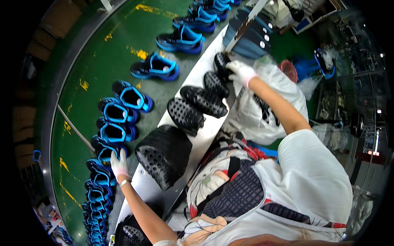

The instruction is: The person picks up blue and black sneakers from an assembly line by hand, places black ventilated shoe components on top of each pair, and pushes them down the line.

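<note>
My left hand (pixel 119 165), in a white glove, is at the heel of a black-and-blue sneaker (pixel 106 148) in the long row at left. Its fingers look stretched and apart; whether they press on the shoe is hard to see. Farther off, my right hand (pixel 241 73), gloved too, has its fingers closed at the edge of a small black perforated shoe-shaped piece (pixel 222 61). More such pieces lie along the white ledge (pixel 174 112), among them one (pixel 216 84) beside that hand. A thick black stack (pixel 164 156) with a perforated face sits nearer me.
Sneakers (pixel 180 39) continue along the green surface (pixel 98 49) to the far end. A white plastic bag (pixel 262 110) with black pieces inside is right of the ledge. Dark flat sheets (pixel 248 35) stand beyond a worn metal post (pixel 248 24). A red basket (pixel 288 70) stands farther right.
</note>
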Demonstrator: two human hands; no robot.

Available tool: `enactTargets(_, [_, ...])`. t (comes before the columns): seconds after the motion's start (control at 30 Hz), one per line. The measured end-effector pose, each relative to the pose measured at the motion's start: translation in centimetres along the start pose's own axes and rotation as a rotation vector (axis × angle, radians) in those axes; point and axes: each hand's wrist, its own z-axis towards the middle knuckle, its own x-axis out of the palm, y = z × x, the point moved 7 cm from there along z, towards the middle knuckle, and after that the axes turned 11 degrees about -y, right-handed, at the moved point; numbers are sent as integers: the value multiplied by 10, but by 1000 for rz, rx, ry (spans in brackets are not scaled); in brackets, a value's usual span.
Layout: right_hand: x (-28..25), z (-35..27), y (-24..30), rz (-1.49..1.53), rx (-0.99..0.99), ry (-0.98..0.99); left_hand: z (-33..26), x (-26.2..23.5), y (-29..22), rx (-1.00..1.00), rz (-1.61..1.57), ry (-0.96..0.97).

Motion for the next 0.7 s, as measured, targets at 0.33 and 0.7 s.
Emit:
enactTargets(0.33, [-15,12,9,31,-85,29,-53,-63,-4,46,-130,-189])
enactTargets(0.7, [-22,16,11,162,-134,143,-103,-52,44,-272,-454,-98])
